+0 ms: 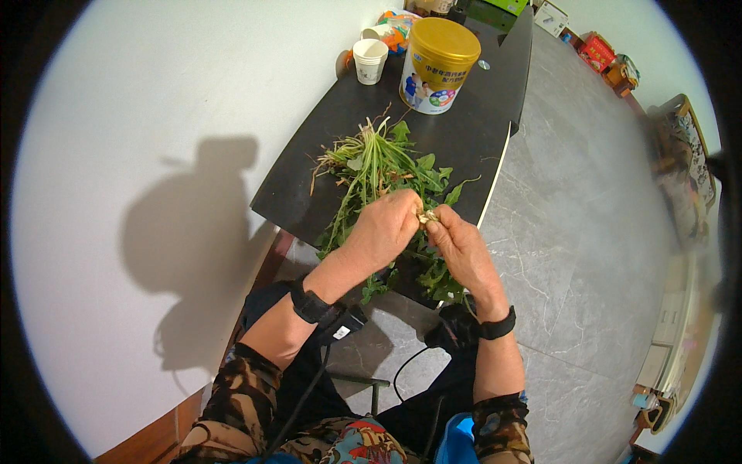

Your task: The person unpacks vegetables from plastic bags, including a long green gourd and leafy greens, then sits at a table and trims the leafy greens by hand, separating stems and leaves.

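My left hand (385,223) and my right hand (461,243) meet above the near end of a black table (301,185). Between their thumbs and fingers they pinch one small, pale, crumpled piece (427,217), too small to name surely. Below and behind the hands lies a heap of leafy greens (377,156) with jagged leaves, pale stems and thin brown roots pointing away from me. Some leaves hang near the table's front edge, partly hidden by my hands and wrists.
A large tin with a gold lid (443,64) stands behind the greens, beside stacked paper cups (370,61) and colourful plastic packaging (397,29). A white wall (145,87) borders the left side. Cables (400,371) hang near my legs.
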Action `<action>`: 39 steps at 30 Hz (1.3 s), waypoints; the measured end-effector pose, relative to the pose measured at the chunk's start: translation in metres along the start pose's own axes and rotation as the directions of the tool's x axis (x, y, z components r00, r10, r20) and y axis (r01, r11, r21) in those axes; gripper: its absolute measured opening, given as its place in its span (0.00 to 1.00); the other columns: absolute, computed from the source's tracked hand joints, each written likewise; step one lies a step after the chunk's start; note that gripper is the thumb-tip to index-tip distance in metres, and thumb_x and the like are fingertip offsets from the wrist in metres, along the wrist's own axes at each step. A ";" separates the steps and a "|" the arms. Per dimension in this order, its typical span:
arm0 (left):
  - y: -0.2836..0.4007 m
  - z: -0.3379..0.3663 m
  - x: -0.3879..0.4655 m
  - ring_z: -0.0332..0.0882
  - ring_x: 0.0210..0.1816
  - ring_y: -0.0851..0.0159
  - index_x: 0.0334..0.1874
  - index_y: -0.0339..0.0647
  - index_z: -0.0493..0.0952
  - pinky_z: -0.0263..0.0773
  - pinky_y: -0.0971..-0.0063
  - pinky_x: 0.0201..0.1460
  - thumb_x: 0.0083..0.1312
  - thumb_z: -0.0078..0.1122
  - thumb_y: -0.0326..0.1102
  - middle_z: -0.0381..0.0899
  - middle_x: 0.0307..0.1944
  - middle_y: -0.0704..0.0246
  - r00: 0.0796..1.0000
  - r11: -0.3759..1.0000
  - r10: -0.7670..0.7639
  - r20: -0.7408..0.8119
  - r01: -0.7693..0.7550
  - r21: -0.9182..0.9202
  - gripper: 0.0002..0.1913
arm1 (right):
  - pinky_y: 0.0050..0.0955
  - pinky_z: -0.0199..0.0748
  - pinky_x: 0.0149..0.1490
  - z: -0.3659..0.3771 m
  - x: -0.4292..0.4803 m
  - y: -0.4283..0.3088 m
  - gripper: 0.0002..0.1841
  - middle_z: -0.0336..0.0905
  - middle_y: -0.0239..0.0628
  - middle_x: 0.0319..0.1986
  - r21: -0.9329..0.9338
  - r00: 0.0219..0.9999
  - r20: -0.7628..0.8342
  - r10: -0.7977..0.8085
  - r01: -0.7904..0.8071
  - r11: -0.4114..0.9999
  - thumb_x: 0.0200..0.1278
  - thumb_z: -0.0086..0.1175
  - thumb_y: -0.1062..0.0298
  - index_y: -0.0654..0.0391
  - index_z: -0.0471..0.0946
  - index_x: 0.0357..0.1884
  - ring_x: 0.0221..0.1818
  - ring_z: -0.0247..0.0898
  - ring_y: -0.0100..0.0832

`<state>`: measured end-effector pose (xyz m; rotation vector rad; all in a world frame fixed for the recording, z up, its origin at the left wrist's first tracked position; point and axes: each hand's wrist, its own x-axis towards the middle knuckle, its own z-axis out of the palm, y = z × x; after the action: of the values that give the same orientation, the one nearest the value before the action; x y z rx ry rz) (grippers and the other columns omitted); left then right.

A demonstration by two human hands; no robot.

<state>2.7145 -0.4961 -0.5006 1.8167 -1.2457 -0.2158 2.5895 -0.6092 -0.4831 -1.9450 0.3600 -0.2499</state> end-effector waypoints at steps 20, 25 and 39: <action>-0.030 -0.053 0.003 0.70 0.27 0.77 0.40 0.36 0.75 0.69 0.84 0.31 0.66 0.50 0.30 0.75 0.29 0.74 0.887 0.778 -0.459 0.050 0.429 -0.459 0.06 | 0.20 0.58 0.25 -0.020 -0.009 -0.003 0.12 0.63 0.27 0.19 0.728 0.976 0.144 0.162 -0.215 0.651 0.67 0.47 0.59 0.57 0.70 0.34 0.18 0.53 0.19; -0.098 -0.096 -0.002 0.73 0.28 0.74 0.38 0.34 0.76 0.72 0.79 0.30 0.65 0.50 0.33 0.78 0.30 0.69 0.779 0.798 -0.587 -0.220 0.602 0.002 0.09 | 0.20 0.59 0.25 -0.035 -0.002 0.008 0.11 0.64 0.28 0.20 0.836 0.974 0.078 0.213 -0.180 0.519 0.67 0.47 0.60 0.58 0.70 0.37 0.18 0.54 0.19; -0.079 -0.025 0.038 0.78 0.42 0.47 0.36 0.25 0.78 0.71 0.60 0.44 0.55 0.53 0.65 0.78 0.35 0.44 0.690 0.667 -0.712 0.131 0.606 0.434 0.37 | 0.20 0.64 0.31 -0.025 0.016 0.050 0.17 0.66 0.27 0.25 0.497 0.931 -0.075 0.358 -0.276 0.822 0.69 0.43 0.59 0.60 0.70 0.50 0.26 0.60 0.19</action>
<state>2.7999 -0.5057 -0.5326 2.6046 -0.7594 -0.7363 2.5895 -0.6545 -0.5196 -1.3489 0.6610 -0.2532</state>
